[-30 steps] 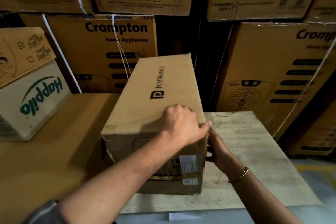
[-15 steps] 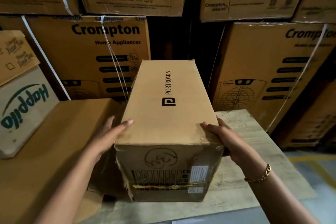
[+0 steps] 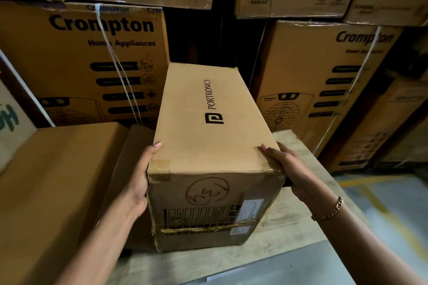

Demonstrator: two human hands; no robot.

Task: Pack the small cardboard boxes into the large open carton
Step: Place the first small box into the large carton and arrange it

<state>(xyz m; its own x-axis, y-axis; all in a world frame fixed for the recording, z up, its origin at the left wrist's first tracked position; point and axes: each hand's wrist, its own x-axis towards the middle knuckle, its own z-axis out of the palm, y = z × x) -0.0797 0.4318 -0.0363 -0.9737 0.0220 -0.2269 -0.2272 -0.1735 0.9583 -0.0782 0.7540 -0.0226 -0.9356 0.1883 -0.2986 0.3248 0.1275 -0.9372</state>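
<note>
One box [image 3: 215, 146] is gripped between left fingers [image 3: 151, 152] and right fingers [image 3: 274, 154].

The left hand [image 3: 139, 180] has moved off the top of the Portronics box [image 3: 213, 141] and now grips its left side. The right hand [image 3: 291, 169] grips the right edge. The box now points straight ahead.

Portronics box [image 3: 215, 122]: long brown cardboard, closed, black logo on top, lying lengthwise away from viewer; near end scribbled, labelled, tape torn; on pale desk [image 3: 312, 238].
</note>
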